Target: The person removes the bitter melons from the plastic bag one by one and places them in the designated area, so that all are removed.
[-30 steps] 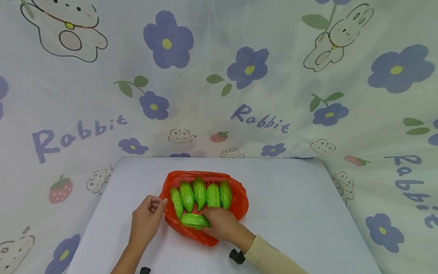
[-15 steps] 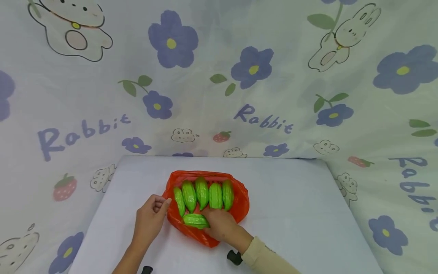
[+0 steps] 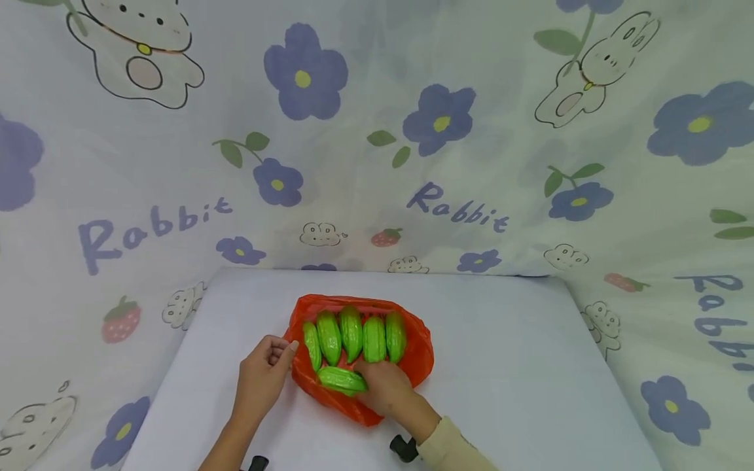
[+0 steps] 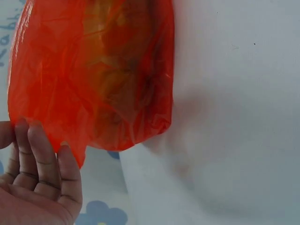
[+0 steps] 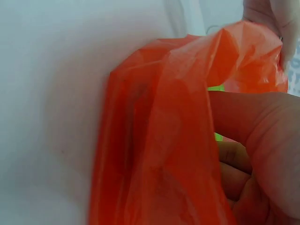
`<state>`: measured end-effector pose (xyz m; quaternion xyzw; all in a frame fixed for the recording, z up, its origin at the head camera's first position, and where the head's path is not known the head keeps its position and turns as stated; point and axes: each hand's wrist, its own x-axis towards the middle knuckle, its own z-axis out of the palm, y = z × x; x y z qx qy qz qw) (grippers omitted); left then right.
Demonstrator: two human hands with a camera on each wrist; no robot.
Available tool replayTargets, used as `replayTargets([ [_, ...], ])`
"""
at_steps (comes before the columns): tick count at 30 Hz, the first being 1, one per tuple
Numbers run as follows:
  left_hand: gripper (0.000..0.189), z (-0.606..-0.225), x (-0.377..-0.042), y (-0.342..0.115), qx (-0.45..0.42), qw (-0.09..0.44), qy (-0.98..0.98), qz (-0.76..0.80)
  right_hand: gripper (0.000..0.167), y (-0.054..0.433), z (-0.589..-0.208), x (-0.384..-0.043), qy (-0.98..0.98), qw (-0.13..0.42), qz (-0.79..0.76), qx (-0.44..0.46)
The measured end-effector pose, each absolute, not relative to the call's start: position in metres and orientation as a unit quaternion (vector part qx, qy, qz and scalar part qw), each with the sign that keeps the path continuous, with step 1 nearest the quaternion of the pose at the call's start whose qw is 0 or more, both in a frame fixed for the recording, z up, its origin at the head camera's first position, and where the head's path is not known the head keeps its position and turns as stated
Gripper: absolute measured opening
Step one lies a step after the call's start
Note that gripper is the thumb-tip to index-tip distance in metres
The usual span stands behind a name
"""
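Observation:
A red plastic bag (image 3: 419,356) stands with its mouth spread on the white table. Several green, ridged, elongated fruits (image 3: 374,339) lie side by side in a row along its far side. Nearer the front, my right hand (image 3: 391,392) reaches in and grips the right end of another green ridged fruit (image 3: 338,379); its fingertips are hidden. At the bag's left rim, my left hand (image 3: 262,376) pinches the plastic between thumb and fingers. The left wrist view shows the bag's side (image 4: 126,70) beside that hand. In the right wrist view, the bag (image 5: 178,154) covers part of the right hand (image 5: 276,150).
Black fittings (image 3: 404,449) show below the right wrist and at the bottom edge near the left forearm (image 3: 232,438). White table (image 3: 501,340) surrounds the bag. Behind it hangs a curtain (image 3: 353,163) printed with flowers and rabbits.
The whole scene has drifted slightly to the right as the head camera turns. The held fruit has tilted a little, its left end now higher. The left hand keeps its place at the rim.

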<state>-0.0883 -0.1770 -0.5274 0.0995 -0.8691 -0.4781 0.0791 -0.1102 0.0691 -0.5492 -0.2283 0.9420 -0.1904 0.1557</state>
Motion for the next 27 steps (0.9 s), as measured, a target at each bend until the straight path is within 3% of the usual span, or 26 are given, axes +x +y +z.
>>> replayTargets([
  [12,0.027,-0.5302,-0.0883,-0.1753,0.124,0.085,-0.852,-0.502,0.036,0.0658,-0.5525,-0.108,0.947,0.139,-0.172,-0.233],
  [27,0.035,-0.5248,-0.0874,-0.1743,0.134,0.049,-0.848,-0.51,0.042,0.0701,-0.5595,-0.1021,0.945,0.122,-0.207,-0.221],
])
